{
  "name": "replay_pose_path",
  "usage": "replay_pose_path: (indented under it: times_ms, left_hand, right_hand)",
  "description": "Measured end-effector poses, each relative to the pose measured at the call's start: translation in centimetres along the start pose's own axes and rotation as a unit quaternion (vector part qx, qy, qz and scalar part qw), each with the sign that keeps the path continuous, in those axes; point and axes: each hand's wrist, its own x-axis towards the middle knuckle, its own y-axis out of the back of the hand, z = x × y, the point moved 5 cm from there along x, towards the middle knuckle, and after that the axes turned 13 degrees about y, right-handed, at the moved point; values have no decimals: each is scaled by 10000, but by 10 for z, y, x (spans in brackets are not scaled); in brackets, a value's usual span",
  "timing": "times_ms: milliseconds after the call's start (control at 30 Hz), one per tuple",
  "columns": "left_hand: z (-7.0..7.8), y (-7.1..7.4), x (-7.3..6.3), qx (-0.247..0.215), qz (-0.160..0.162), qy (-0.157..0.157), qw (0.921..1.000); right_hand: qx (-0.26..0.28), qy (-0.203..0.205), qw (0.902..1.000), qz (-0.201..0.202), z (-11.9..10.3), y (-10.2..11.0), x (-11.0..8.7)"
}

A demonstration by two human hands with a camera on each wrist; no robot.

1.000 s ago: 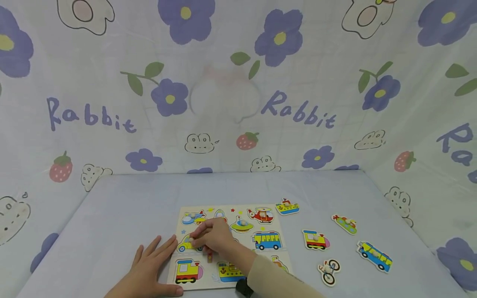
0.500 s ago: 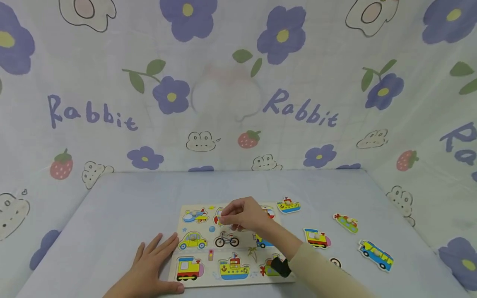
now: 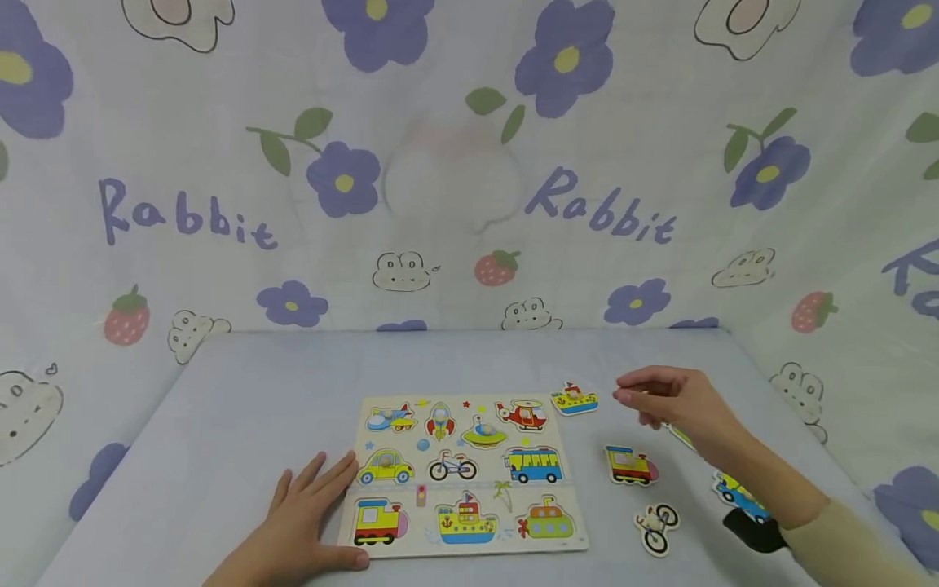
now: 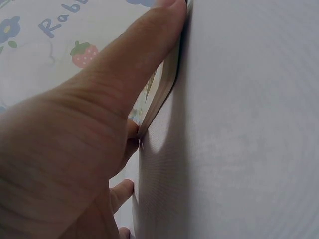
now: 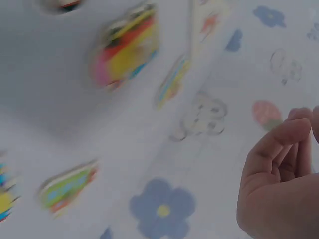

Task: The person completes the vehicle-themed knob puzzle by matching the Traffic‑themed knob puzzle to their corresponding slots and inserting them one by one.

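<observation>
Head view: left hand (image 3: 297,518) touches one board (image 3: 490,466) beside five loose pieces (image 3: 628,468)

The boat piece (image 3: 575,401) is yellow, blue and red, the backdrop (image 3: 455,191) white (purple-flowered).

Soft light; shadow dims the counter (image 4: 239,139) beside the left grip (image 4: 75,129); blur smears the train piece (image 5: 127,50) beyond the right grip (image 5: 279,179).

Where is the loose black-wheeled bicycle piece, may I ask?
Head view: the bicycle piece lies right of the wooden board, below the loose red-yellow train piece.
</observation>
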Motion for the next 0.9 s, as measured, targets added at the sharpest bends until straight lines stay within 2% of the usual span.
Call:
replay_pose_path:
  times_ms: [67, 133, 200, 267, 333, 433, 533, 600, 767, 900]
  left_hand:
    - [2, 1, -1, 77, 80, -116, 9999]
    - [2, 1, -1, 103, 59, -118, 9999]
    - [1, 1, 0, 128, 73, -119, 9998]
    - [1, 2, 0, 131, 85, -137, 9998]
    - [2, 2, 0, 128, 112, -164, 9997]
    - [3, 1, 2, 97, 119, -194, 9997]
    - [2, 0, 3, 83, 99, -148, 9998]
    - [1, -2, 4, 71, 52, -64, 9999]
    - [1, -2, 4, 74, 12, 8, 10000]
    - [1, -1, 4, 92, 72, -41, 9999]
  right_hand:
    - [21, -114, 9999, 110, 11, 19, -16]
    - [158, -234, 9996, 7, 22, 27, -30]
    - [315, -280, 9986, -329, 31, 29, -42]
    - [538, -125, 9946, -883, 36, 26, -49]
    - [761, 101, 9852, -1530, 40, 21, -55]
    - [1064, 394, 9642, -2395, 46, 14, -59]
    - [1101, 446, 9491, -2917, 55, 9, -58]
    - [1047, 402, 9433, -3126, 61, 7, -58]
    - [922, 163, 9359, -3396, 72, 3, -59]
    - [881, 39, 9372, -3374, 76, 1, -59]
